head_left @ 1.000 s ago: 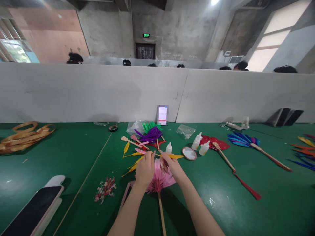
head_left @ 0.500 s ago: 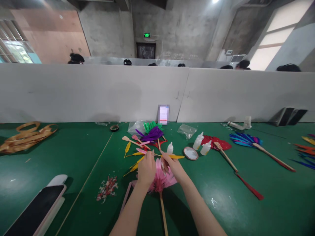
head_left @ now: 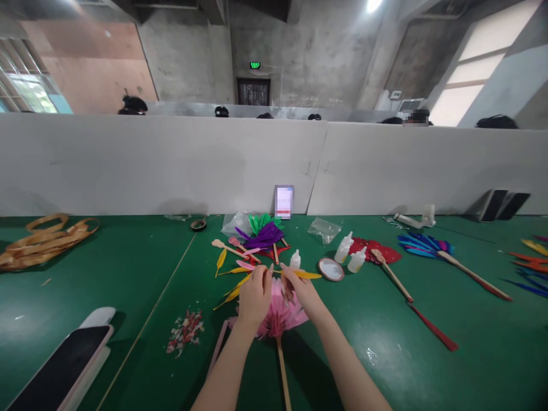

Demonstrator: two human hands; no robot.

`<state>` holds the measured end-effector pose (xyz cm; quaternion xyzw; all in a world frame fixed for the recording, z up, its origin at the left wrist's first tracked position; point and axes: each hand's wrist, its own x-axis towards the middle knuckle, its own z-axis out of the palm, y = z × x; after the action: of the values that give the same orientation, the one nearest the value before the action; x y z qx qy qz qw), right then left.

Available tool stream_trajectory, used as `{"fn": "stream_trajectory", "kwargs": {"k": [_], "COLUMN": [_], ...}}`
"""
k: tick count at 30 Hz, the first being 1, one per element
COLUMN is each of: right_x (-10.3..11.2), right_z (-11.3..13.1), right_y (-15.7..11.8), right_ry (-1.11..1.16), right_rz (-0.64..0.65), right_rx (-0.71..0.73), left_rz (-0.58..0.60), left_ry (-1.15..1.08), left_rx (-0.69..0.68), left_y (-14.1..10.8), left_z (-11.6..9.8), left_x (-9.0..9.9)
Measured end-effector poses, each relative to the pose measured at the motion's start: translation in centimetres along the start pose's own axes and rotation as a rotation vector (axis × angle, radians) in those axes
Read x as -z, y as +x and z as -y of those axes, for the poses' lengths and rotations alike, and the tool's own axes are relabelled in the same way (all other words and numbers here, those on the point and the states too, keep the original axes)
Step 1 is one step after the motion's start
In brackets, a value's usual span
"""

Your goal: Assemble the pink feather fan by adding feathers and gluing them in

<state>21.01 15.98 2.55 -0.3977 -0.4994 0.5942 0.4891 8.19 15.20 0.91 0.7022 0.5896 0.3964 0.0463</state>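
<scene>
Over a pink fan-shaped piece (head_left: 277,324) with a wooden stick handle (head_left: 283,368), both my hands pinch one yellow feather (head_left: 307,275). My left hand (head_left: 254,295) has its fingertips closed at the feather's thin quill end. The feather's body sticks out to the right past my right hand (head_left: 301,288), whose fingers are closed around it. Several loose yellow feathers (head_left: 233,294) lie left of my left hand, along with a pink feather (head_left: 245,265). A small white bottle (head_left: 295,260) stands just beyond my right hand. My hands partly hide the pink fan's upper part.
Purple (head_left: 264,235) and green feathers (head_left: 261,221) lie beyond my hands. To the right are white squeeze bottles (head_left: 343,248), a round dish (head_left: 331,278), a red fan (head_left: 387,251) and a blue fan (head_left: 423,244). Paper scraps (head_left: 185,333) and a stapler-like device (head_left: 68,365) sit left.
The view has tilted up very slightly. Both hands keep their closed hold on the yellow feather, with almost no visible movement.
</scene>
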Motion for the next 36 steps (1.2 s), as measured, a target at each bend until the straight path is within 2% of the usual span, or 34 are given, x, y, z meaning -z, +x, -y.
{"fn": "stream_trajectory", "kwargs": {"k": [10, 24, 28, 30, 34, 36], "right_x": [-0.4, -0.3, -0.1, 0.0, 0.0, -0.1], "right_z": [-0.1, -0.1, -0.2, -0.2, -0.1, 0.3], "right_y": [-0.2, 0.0, 0.0, -0.1, -0.1, -0.1], "right_ry": [-0.061, -0.050, -0.048, -0.053, -0.083, -0.113], "right_rz": [0.037, 0.025, 0.021, 0.034, 0.053, 0.126], "right_rx": [0.036, 0.021, 0.025, 0.027, 0.031, 0.026], "left_rz": [0.067, 0.030, 0.029, 0.007, 0.003, -0.026], "left_ry": [0.151, -0.050, -0.200, -0.327, -0.805, -0.984], "left_rx": [0.060, 0.086, 0.090, 0.141, 0.395, 0.509], "left_y": [0.2, 0.2, 0.3, 0.4, 0.8, 1.1], "left_z": [0.0, 0.0, -0.4, -0.6, -1.0, -1.0], "left_x": [-0.1, 0.0, 0.4, 0.4, 0.1, 0.2]}}
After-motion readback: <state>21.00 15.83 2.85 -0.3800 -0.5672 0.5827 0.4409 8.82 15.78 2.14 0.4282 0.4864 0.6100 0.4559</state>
